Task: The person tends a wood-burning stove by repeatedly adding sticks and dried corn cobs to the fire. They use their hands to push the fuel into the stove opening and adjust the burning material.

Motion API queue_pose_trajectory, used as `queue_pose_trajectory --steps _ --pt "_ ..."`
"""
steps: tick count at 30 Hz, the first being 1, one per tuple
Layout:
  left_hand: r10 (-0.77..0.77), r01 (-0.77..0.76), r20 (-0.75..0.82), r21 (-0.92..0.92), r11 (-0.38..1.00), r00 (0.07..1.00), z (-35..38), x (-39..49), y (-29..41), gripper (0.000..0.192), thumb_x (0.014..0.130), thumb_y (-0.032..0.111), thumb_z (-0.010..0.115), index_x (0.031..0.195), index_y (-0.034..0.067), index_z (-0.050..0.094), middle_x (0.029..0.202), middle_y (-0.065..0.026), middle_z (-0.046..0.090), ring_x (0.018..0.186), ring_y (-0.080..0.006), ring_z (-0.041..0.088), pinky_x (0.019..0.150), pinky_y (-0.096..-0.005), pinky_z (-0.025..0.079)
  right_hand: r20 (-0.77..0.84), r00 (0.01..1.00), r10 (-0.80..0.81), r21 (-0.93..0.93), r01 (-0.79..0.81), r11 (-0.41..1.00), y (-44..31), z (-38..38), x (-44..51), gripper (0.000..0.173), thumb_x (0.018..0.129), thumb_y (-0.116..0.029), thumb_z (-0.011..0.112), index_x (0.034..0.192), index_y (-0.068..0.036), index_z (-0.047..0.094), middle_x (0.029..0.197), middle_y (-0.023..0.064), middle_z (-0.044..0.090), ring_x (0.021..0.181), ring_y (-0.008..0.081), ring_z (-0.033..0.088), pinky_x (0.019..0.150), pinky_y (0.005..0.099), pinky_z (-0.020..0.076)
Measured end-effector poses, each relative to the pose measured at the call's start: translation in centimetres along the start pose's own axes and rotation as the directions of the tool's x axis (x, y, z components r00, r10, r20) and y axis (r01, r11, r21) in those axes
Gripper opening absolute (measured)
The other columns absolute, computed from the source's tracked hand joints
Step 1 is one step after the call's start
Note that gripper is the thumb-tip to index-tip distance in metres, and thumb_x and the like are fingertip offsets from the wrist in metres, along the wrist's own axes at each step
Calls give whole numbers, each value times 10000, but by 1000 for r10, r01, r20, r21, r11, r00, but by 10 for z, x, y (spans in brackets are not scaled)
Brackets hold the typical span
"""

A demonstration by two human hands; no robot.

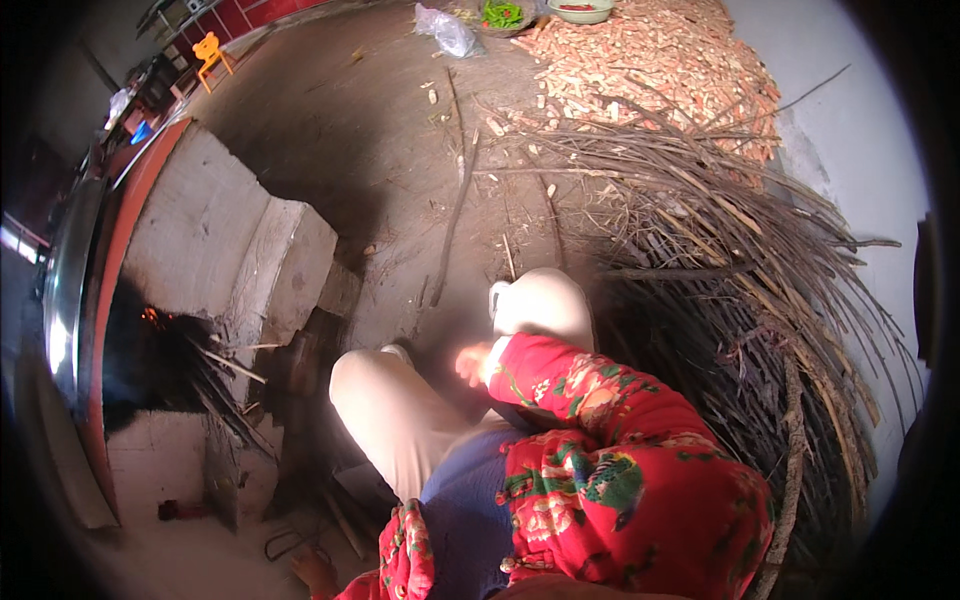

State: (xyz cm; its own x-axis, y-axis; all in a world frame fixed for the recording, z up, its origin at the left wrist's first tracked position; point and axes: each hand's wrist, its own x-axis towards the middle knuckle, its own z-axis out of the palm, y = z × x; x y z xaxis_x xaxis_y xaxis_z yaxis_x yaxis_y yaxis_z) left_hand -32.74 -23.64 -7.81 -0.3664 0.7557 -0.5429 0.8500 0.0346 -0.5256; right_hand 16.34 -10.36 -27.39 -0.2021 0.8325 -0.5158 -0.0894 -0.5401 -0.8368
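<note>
My right hand (471, 364) hangs between my knees, at the cuff of a red floral sleeve; no object shows in it, and its fingers are partly blurred. At the lower left, my left hand (313, 568) is low by the floor beside metal tongs or a similar looped metal tool (289, 541); whether it grips the tool cannot be told. Above it stands a stove of pale masonry (202, 217), with embers (155, 316) glowing in its dark opening. Thin sticks (232, 363) poke out of that opening.
A big heap of dry branches (720, 202) lies at my right, along a white wall (855, 135). Beyond are corn cobs (652, 60), a basket of green peppers (501, 15), a pale bowl (582, 10) and a plastic bag (448, 31). A yellow child's chair (210, 54) stands far left. Loose sticks (455, 225) lie ahead.
</note>
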Motion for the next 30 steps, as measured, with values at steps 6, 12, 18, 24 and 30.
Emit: queue_pose_trajectory --steps 6,12,18,24,30 --pt "78 -82 -150 -20 996 986 -24 -19 21 559 632 238 568 1133 65 389 1002 -214 498 951 -372 465 791 -395 384 -4 1000 1 15 -1 1000 6 5 6 258 797 -185 500 1009 -48 444 816 85 548 548 184 554 507 273 450" --pt "69 -68 -2 72 995 998 -57 -10 45 599 632 252 592 1151 62 361 987 -188 514 912 -304 522 721 -363 452 -4 1000 -15 44 15 999 11 3 3 231 794 -185 507 981 -56 465 789 74 551 533 166 544 492 264 442" --pt "65 -72 82 87 994 995 -64 -3 48 478 656 243 559 1083 80 421 1023 -158 501 900 -290 531 721 -361 455 -48 998 -26 88 31 996 18 -1 4 204 792 -185 514 953 -64 486 761 62 554 519 148 534 477 254 435" --pt "136 -135 -4 -104 985 991 -54 -21 25 375 683 230 522 1034 105 478 1020 -107 504 919 -295 503 739 -409 423 -100 994 -41 124 54 991 27 -14 3 178 789 -185 522 926 -72 507 734 51 557 504 130 524 462 245 427" --pt "85 -93 -104 -75 993 991 -68 -13 41 344 703 198 511 1031 96 481 995 -108 511 936 -284 481 779 -403 384 -158 952 -263 233 294 927 2 6 -7 153 787 -185 529 898 -80 529 706 40 560 490 112 514 446 236 420"
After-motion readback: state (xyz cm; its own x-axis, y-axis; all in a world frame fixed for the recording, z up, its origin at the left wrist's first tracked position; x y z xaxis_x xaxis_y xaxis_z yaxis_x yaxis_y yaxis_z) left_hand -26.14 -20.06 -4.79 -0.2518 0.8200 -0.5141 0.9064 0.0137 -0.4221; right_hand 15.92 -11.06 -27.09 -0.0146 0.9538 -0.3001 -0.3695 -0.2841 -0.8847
